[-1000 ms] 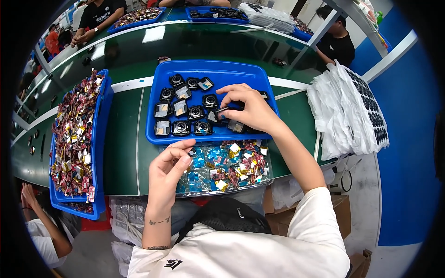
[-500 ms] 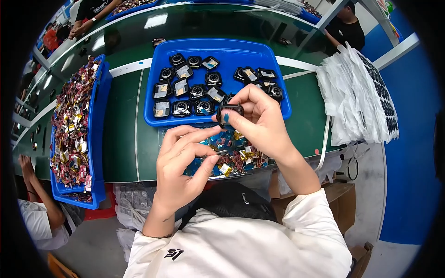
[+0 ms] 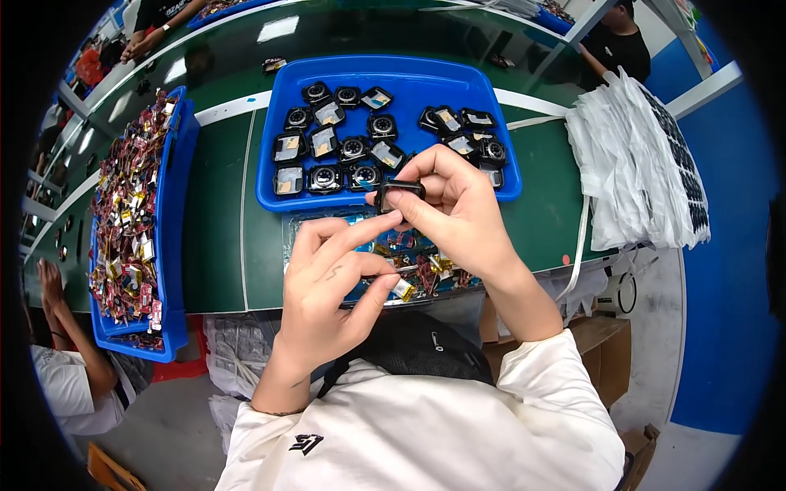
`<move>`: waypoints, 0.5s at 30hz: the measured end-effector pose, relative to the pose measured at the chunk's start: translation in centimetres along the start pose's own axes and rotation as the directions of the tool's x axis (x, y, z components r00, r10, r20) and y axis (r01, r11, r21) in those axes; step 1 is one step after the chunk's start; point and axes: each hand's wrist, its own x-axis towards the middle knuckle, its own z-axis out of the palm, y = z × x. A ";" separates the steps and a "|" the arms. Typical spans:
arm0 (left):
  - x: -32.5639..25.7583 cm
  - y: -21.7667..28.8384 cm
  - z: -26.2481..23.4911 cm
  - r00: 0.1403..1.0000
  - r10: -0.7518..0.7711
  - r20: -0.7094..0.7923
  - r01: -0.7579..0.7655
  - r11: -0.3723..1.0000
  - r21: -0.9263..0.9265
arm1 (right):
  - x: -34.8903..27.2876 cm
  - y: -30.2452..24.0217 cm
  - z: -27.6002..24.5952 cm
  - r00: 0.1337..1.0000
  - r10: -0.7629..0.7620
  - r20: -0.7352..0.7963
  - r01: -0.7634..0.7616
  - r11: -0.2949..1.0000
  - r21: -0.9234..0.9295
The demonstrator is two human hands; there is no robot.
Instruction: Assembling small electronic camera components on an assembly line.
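Holding black casing (image 3: 399, 195) level, long axis sideways

The tray (image 3: 393, 78) is glossy blue plastic, and the casings (image 3: 327, 139) in it are black plastic, some with shiny glass-like faces. The bench (image 3: 217, 213) is smooth green with a sheen that mirrors the lights. The side bin (image 3: 172, 245) holds foil-bright packs (image 3: 123, 213); the bags (image 3: 634, 172) look like thin, crinkly white plastic.
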 end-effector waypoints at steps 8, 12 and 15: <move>-0.1 0.1 0.3 0.999 -0.029 0.034 0.029 1.000 -0.002 | -0.1 -0.1 0.0 0.997 0.026 -0.067 -0.023 0.999 0.050; -0.4 -0.4 0.7 1.000 -0.016 -0.001 0.016 0.998 -0.055 | -0.3 -0.6 0.3 0.999 -0.035 -0.040 0.033 0.998 -0.047; -1.4 -0.7 0.3 0.986 -0.164 0.036 0.168 0.972 -0.164 | -0.4 -0.6 0.3 0.998 -0.023 -0.054 0.019 0.997 -0.070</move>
